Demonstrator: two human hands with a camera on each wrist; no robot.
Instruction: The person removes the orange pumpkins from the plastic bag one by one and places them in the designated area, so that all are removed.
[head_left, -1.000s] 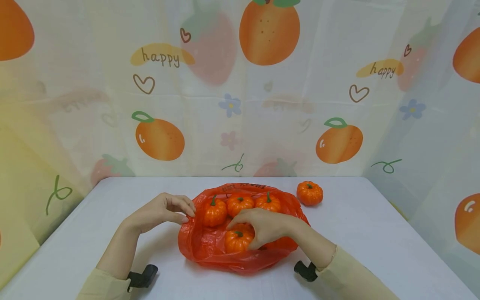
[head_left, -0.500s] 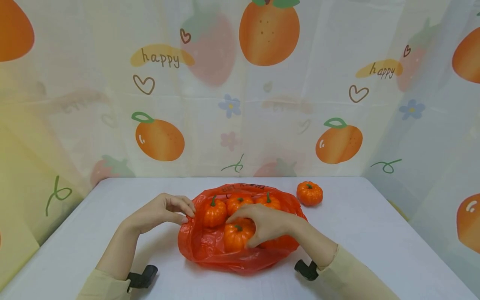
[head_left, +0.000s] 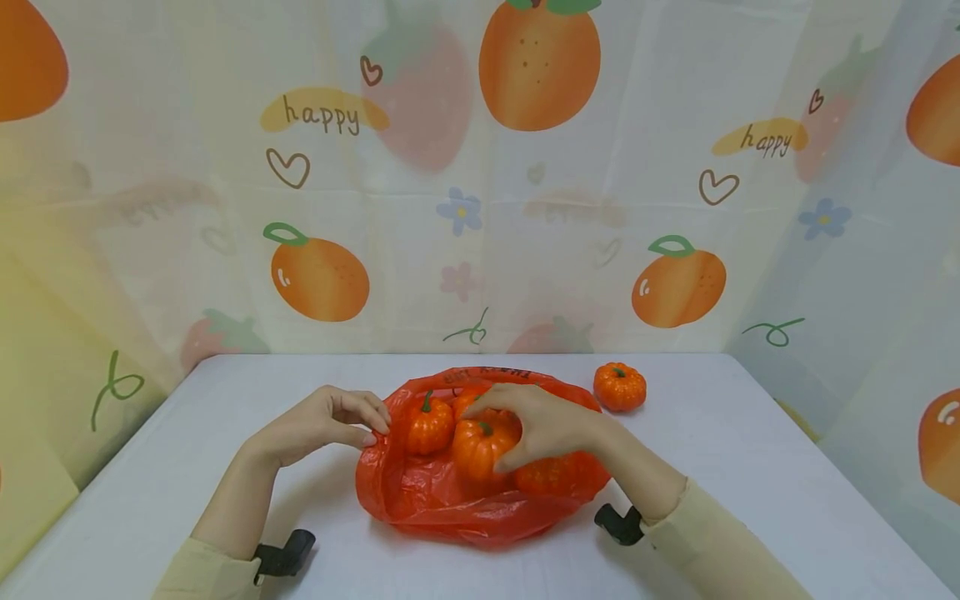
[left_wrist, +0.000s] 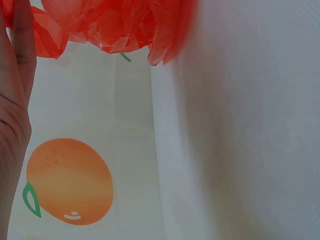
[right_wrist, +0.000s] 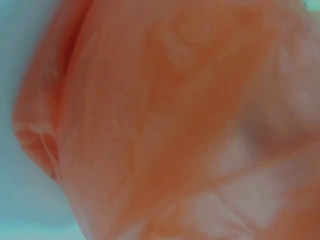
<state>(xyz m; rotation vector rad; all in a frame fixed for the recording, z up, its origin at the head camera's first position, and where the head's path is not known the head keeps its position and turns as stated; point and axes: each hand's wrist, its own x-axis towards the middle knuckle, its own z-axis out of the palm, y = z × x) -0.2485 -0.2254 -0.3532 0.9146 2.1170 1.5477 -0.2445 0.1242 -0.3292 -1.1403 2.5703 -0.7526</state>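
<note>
A crinkled red plastic bag (head_left: 420, 517) lies with its mouth wide in the middle of the table, small orange pumpkins with green stems inside. My left hand (head_left: 330, 425) pinches the bag's left rim between thumb and fingers. In the left wrist view, part of that hand (left_wrist: 15, 95) shows beside the bag (left_wrist: 115, 25). My right hand (head_left: 551, 425) reaches over the bag and grips one pumpkin (head_left: 480, 454) from its right side. Left of it sits another pumpkin (head_left: 430, 427); those behind are partly covered by the hand. Red film of the bag (right_wrist: 185, 125) fills most of the right wrist view.
One more pumpkin (head_left: 619, 387) stands on the white table (head_left: 697, 467) behind the bag, to the right. A fruit-printed curtain (head_left: 525, 275) hangs along the table's back edge and sides. Both wrists wear dark camera mounts.
My right hand has drawn the gripped pumpkin up and slightly away from the bag's front rim, now overlapping the pumpkins behind. My left hand has stayed at the left rim.
</note>
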